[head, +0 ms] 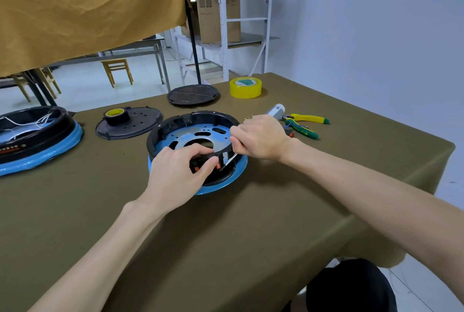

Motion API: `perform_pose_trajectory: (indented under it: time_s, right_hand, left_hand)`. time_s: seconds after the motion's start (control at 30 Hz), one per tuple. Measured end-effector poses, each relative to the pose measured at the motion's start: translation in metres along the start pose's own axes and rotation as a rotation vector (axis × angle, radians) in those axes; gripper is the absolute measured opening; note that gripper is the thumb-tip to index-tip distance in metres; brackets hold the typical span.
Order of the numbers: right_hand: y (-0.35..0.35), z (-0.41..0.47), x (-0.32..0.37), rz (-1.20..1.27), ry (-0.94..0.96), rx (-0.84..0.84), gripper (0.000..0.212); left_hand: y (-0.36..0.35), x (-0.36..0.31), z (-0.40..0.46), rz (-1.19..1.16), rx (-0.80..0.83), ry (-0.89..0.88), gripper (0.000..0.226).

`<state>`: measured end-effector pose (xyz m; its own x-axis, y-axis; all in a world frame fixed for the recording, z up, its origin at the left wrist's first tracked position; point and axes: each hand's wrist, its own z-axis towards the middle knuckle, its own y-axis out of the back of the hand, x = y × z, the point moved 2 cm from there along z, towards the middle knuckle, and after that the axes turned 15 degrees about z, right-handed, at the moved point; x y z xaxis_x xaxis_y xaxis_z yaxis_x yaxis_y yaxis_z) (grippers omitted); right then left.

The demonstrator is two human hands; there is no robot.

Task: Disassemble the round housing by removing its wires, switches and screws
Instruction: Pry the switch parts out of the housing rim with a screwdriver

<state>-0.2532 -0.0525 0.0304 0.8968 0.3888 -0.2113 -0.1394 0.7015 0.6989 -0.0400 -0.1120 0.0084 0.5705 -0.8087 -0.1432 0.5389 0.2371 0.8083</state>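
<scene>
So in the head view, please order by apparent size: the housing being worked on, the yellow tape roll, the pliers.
1. housing, clearly largest.
2 and 3. tape roll and pliers look alike; the roll lies farther away, so no ranking.

Near me the table (226, 236) lies bare, so my hands get in freely from the front. Behind the round housing (175, 126) a black lid (140, 127) crowds the left side. Pliers (305, 126) block the right, with a yellow tape roll (245, 87) farther back.
</scene>
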Motion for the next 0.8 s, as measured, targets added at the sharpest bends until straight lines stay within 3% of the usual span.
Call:
perform_pose_trajectory:
  time_s: [0.27,0.4,0.53,0.63,0.67,0.7,0.8]
  right_hand:
    - [-0.002,-0.027,0.023,-0.064,-0.35,0.022,0.031]
    - [0.005,-0.02,0.029,-0.089,-0.398,0.104,0.029]
    - [0.009,-0.02,0.028,-0.127,-0.376,0.166,0.021]
    - [0.019,-0.025,0.034,-0.09,-0.268,0.145,0.044]
    - [0.022,-0.03,0.038,-0.079,-0.3,0.155,0.041]
    - [0.024,-0.034,0.041,-0.07,-0.381,0.164,0.037]
    - [0.028,-0.051,0.044,0.139,-0.831,0.269,0.068]
  left_hand:
    - [0.002,0.005,0.002,-0.04,0.126,0.022,0.027]
    - [0.005,0.008,0.0,-0.112,0.209,0.016,0.028]
    - [0.005,0.007,-0.002,-0.134,0.127,0.001,0.025]
    - [0.004,0.004,-0.003,-0.08,0.068,-0.015,0.022]
    - [0.004,0.003,-0.003,-0.052,0.058,-0.027,0.021]
    - [0.004,0.001,-0.003,-0.025,0.054,-0.038,0.018]
    - [0.005,-0.005,0.0,0.021,0.09,-0.027,0.018]
